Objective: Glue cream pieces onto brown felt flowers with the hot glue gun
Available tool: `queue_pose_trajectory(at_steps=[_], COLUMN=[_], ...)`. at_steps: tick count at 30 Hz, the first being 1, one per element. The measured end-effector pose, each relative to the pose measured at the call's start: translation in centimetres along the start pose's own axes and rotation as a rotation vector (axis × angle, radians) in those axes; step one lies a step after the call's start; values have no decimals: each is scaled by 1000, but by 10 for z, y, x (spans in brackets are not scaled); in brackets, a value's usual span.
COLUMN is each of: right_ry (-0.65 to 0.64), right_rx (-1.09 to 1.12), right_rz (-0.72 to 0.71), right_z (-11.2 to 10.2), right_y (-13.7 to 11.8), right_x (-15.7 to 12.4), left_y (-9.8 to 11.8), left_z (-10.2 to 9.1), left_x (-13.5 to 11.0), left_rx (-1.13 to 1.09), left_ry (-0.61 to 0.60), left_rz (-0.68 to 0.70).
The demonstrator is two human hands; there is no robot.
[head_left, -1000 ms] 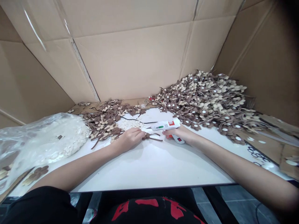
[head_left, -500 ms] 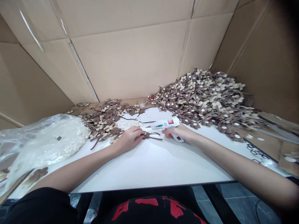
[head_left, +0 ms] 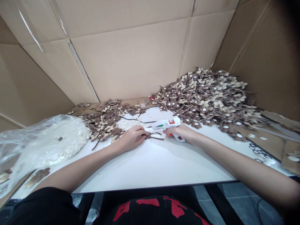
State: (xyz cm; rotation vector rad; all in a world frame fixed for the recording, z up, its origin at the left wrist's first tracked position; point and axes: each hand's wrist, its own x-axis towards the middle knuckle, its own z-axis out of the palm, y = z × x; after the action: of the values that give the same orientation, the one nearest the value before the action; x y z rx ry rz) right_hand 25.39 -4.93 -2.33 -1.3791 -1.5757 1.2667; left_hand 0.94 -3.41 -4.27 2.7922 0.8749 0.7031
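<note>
Here I am, both hands busy over the white table (head_left: 154, 167). My left hand (head_left: 132, 138) has a narrow pinch — thumb and fingers closed on a brown flower (head_left: 149, 135), right in the middle of the work area. Its two thin tails lie out to the right across the tabletop, and a speck of white shows by my fingertips, too small for me to name.

Over to my right hand (head_left: 182, 132), wrapped firmly around the handle of a white glue gun (head_left: 167, 124). Its nozzle points left, just beyond the flower and near my left fingers; whether any glue is coming out, I cannot tell.

Behind my left hand there's a scatter of white discs (head_left: 128, 124), with a dark cord (head_left: 134, 119) running past it. Next to that sits the smaller heap of brown and cream flowers (head_left: 109, 117), and farther left a clear plastic bag (head_left: 67, 139) bulges with white pieces. Now look right — a big mound of flowers (head_left: 206, 97), many with white dots, piled up against the cardboard wall (head_left: 133, 59). Dark rings (head_left: 257, 151) lie near the table's right side, beyond my forearm.
</note>
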Motion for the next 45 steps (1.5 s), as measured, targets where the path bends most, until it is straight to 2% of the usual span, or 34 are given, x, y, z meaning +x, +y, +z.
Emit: queue_pose_trajectory(at_steps=[7,20,32,39,45], right_ry=[3,22,50,66,64], right_rx=[-14,31,-12,28,21], right_rz=[4,-19,3,20,10], right_z=[1,3,-1,0,-1], right_y=[-1,-4,1,5,6], right_x=[0,-1,1,4,5], left_y=[0,-1,1,-3,2], left_z=[0,2,5,6,2], left_x=[4,2,-5,-5,-5], left_rx=[-34,-9,-81,-4,37], left_ry=[-23,-52,58,15,-23], left_rz=[-36,-11,-62,-22,-28])
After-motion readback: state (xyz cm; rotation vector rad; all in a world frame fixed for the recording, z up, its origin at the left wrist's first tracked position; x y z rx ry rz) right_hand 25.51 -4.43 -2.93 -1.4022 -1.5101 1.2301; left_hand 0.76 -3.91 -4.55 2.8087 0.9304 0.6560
